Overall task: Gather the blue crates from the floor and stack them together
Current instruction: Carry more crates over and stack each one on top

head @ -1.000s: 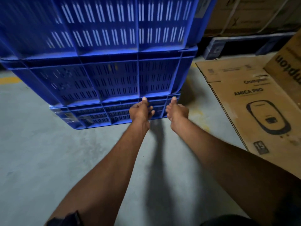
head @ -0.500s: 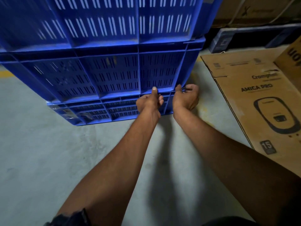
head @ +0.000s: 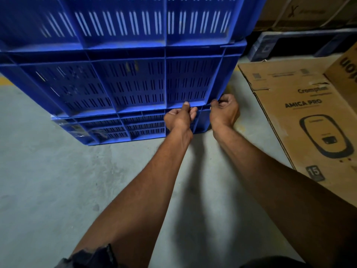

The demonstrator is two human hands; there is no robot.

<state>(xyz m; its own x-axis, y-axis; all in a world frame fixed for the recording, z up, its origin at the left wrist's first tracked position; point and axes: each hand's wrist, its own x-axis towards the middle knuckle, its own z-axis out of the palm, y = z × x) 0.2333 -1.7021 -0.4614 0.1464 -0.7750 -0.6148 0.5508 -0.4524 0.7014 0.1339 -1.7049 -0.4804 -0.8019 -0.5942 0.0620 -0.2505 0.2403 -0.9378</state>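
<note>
Three slotted blue crates are stacked on the grey floor in front of me. The top crate [head: 119,22] fills the upper view, the middle crate [head: 123,84] sits under it, and the bottom crate [head: 123,128] rests on the concrete. My left hand [head: 180,118] curls on the rim of the bottom crate, thumb up against the middle crate's lower edge. My right hand [head: 225,113] is closed around the same rim at the stack's right front corner.
A flattened cardboard box [head: 301,117] printed "AMICA PRO" lies on the floor close to the right of the stack. Behind it are a dark pallet [head: 297,43] and more cartons [head: 309,10]. Bare concrete floor [head: 48,180] spreads to the left and toward me.
Both hands went from flat against the crate front to closed on the bottom crate's rim; the right hand shifted to the corner. The stack now sits slightly nearer and higher in view.
</note>
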